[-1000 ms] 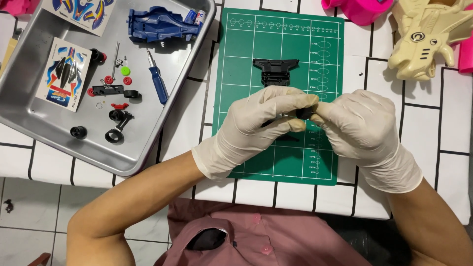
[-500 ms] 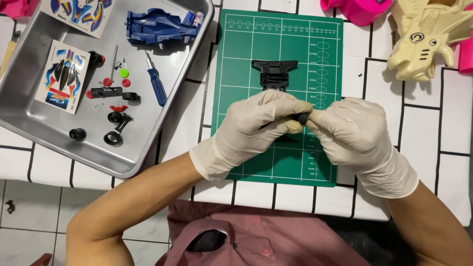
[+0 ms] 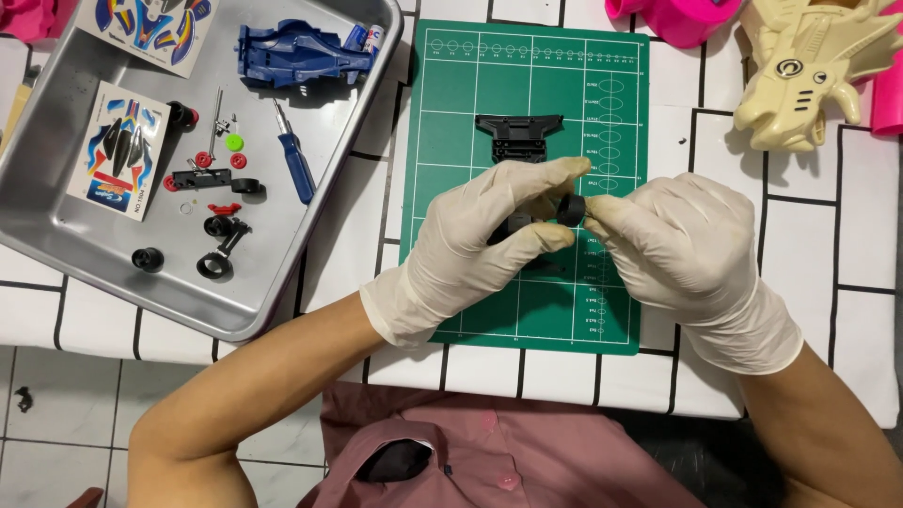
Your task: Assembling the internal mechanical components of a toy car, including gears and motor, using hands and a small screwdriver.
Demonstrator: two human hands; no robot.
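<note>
Gloves are covering both hands, which are meeting over the middle of the green cutting mat [image 3: 470, 310]. The left hand [image 3: 480, 240] is closing its thumb and fingers around a dark plastic part, mostly hidden under the palm. The right hand [image 3: 673, 249] is pinching a small black wheel [image 3: 570, 209] between its fingertips and pressing it against what seems to be the end of that hidden part. Just beyond the hands, a black chassis piece [image 3: 519, 136] is lying on the mat. To the left, a metal tray [image 3: 282, 282] is holding a blue car body [image 3: 303, 52], a blue screwdriver [image 3: 295, 160], sticker sheets [image 3: 118, 150] and loose black wheels [image 3: 148, 259]. At the far right, a cream toy shell [image 3: 809, 71] is resting on the tiled cloth
</note>
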